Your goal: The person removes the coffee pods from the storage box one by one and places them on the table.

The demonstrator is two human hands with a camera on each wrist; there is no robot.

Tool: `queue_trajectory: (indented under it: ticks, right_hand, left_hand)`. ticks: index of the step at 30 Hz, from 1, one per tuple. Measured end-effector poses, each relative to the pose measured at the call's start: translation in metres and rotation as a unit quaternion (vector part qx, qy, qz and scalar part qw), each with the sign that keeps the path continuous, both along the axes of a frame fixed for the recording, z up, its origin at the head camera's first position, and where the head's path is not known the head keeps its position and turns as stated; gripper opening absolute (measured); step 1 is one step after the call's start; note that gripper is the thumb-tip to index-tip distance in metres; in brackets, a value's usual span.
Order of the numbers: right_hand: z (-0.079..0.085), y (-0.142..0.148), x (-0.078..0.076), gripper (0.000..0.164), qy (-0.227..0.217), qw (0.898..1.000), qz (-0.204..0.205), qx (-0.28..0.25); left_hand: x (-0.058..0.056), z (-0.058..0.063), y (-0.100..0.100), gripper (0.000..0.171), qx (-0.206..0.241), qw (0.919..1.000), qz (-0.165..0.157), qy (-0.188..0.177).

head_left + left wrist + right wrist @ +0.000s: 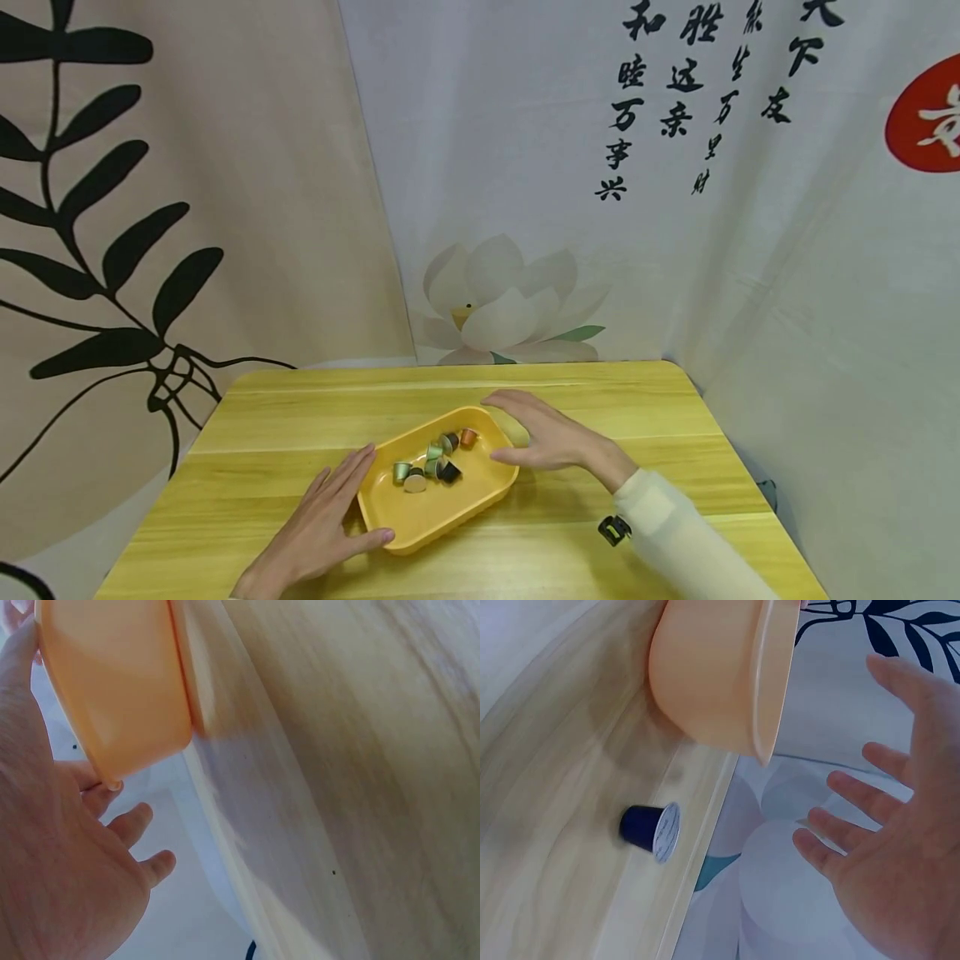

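Observation:
A yellow plastic tray sits at a slant on the table, with several coffee capsules in green, black and orange grouped inside it. My left hand spans the tray's left end, thumb at the near rim and extended fingers along the far corner; the left wrist view has its fingertips at the rim. Over the tray's right end, my right hand is spread with nothing in it. In the right wrist view, a dark blue capsule lies on its side on the table outside the tray; the head view hides it.
The wooden table ends at a far edge close to a cloth backdrop with a printed flower and writing. A leaf-patterned cloth hangs at the left. A black wrist strap piece shows beside the right sleeve.

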State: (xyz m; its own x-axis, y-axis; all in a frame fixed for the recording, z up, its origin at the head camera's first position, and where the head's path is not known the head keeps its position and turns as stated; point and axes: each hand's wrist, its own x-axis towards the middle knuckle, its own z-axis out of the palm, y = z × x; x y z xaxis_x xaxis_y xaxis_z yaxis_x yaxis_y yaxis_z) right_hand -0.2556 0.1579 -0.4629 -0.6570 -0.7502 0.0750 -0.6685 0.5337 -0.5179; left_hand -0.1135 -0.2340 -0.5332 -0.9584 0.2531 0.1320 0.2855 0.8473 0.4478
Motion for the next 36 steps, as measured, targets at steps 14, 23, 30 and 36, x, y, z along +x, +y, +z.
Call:
queue_trajectory:
  ticks: [14,23,30,36]
  right_hand:
    - [-0.001,-0.033,0.002,0.082,0.013,0.999,0.04,0.028]
    - [-0.008,-0.046,0.001,0.08,0.01,0.998,0.055,0.034]
    - [-0.013,-0.053,0.002,0.081,0.005,0.997,0.062,0.036]
    - [-0.015,-0.058,0.002,0.083,-0.014,0.997,0.067,0.036]
  left_hand:
    - [0.001,0.0,0.0,0.121,-0.007,1.0,0.004,0.004]
    - [0.001,0.0,0.001,0.121,-0.01,0.9999,0.005,0.002]
    - [0.001,-0.001,0.001,0.121,-0.009,0.9999,0.002,0.005]
    - [0.0,-0.001,0.001,0.121,-0.018,0.9998,0.003,0.009]
